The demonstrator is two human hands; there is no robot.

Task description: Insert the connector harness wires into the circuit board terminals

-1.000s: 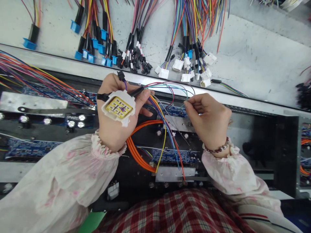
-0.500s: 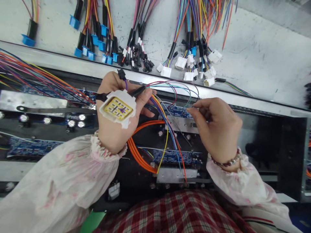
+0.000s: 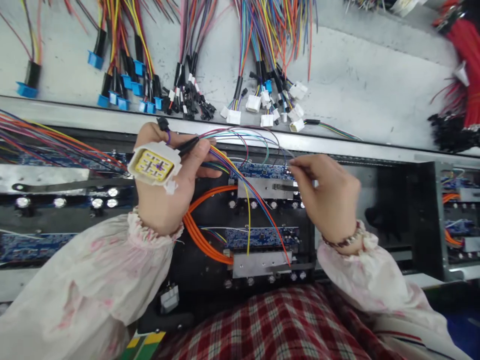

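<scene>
My left hand (image 3: 168, 185) is closed round a wire harness, its thumb pressing on the black sleeve (image 3: 187, 146) of the bundle. The harness's white connector (image 3: 154, 166), with a yellow face, rests over my palm and wrist. A small black plug (image 3: 162, 124) on a purple wire sticks up beside it. Coloured wires (image 3: 243, 175) fan out to the right, some hanging over the circuit boards. My right hand (image 3: 326, 195) pinches the ends of several thin wires between thumb and forefinger; the exact tips are hard to see. Below lies a blue circuit board (image 3: 260, 238).
On the grey surface behind lie blue-plugged harnesses (image 3: 123, 90), white-connector harnesses (image 3: 253, 103) and red wire bundles (image 3: 465, 75). A metal rail (image 3: 337, 142) runs across. Thick orange cables (image 3: 191, 225) loop between boards. A white connector (image 3: 169, 299) lies at the front edge.
The view has shifted, so the scene sits further left. More thin wires now run to my right hand's pinch, including a grey one that hung loose. My left hand keeps its hold.
</scene>
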